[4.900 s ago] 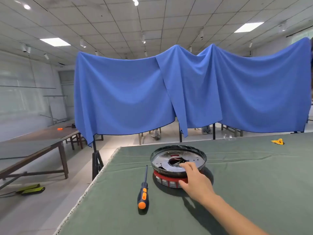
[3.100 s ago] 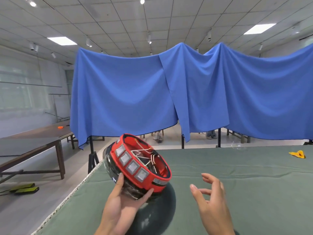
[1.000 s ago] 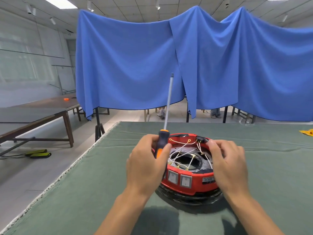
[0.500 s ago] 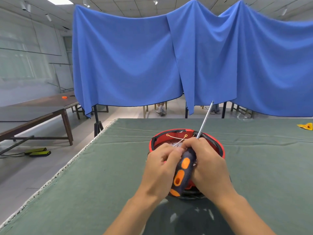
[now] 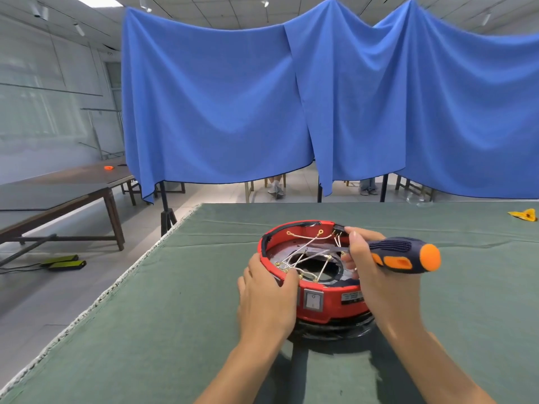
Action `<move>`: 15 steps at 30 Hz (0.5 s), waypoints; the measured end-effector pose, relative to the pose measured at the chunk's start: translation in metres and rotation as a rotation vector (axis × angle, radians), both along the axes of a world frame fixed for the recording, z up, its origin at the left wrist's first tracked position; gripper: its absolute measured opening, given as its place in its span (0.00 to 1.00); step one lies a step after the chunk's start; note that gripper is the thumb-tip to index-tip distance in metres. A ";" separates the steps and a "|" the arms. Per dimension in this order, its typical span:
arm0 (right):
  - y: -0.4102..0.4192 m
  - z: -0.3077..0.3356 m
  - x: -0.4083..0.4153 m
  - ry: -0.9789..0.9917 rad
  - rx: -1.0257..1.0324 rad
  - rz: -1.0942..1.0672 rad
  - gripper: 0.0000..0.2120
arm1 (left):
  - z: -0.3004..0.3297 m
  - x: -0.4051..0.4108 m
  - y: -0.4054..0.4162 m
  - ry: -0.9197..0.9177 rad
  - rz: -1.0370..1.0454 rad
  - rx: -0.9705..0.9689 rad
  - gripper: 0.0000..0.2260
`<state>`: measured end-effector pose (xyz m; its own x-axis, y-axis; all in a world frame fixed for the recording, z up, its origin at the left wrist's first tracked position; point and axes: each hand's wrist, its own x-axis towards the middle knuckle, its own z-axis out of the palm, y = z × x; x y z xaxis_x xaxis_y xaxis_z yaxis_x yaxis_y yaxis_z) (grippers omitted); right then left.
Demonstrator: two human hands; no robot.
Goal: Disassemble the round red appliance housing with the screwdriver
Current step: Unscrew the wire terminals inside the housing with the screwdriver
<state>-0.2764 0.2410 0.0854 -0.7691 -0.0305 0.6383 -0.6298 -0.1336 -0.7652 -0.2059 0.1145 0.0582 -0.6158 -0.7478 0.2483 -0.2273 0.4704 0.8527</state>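
The round red housing (image 5: 335, 301) sits open side up on the green table (image 5: 145, 330), with white wires and a dark metal ring inside. My left hand (image 5: 267, 295) grips its near left rim, thumb hooked over the edge. My right hand (image 5: 370, 269) holds the screwdriver (image 5: 402, 253) by its dark blue and orange handle. The handle points right and the shaft reaches left into the housing, mostly hidden by my fingers.
A blue cloth (image 5: 320, 106) hangs on stands behind the table. A small yellow object (image 5: 525, 214) lies at the far right. The table's left edge (image 5: 122, 287) drops to the floor, where a wooden table (image 5: 64, 188) stands further left.
The screwdriver has passed fully into my right hand and swung over, so its tip now points down-left into the housing. My left hand has moved to the housing's left rim.
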 end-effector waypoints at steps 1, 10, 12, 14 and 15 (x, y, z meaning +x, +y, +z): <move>0.001 0.001 0.000 0.005 -0.002 -0.002 0.06 | 0.000 -0.002 -0.001 0.005 -0.013 0.044 0.23; 0.009 0.031 -0.013 -0.124 -0.153 -0.080 0.09 | 0.019 -0.014 -0.044 0.104 -0.326 0.164 0.12; 0.011 0.045 -0.016 -0.115 -0.194 -0.089 0.07 | 0.029 -0.012 -0.063 0.026 -0.485 0.228 0.15; 0.012 0.057 -0.016 -0.110 -0.255 -0.070 0.07 | 0.041 -0.009 -0.078 -0.087 -0.636 0.276 0.18; 0.012 0.062 -0.016 -0.108 -0.278 -0.053 0.08 | 0.046 -0.009 -0.082 -0.140 -0.661 0.279 0.18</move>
<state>-0.2926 0.2530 0.1472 -0.8292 0.1754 0.5308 -0.5580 -0.3165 -0.7671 -0.2150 0.0325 0.1037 -0.9725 -0.2328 -0.0109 -0.0865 0.3169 0.9445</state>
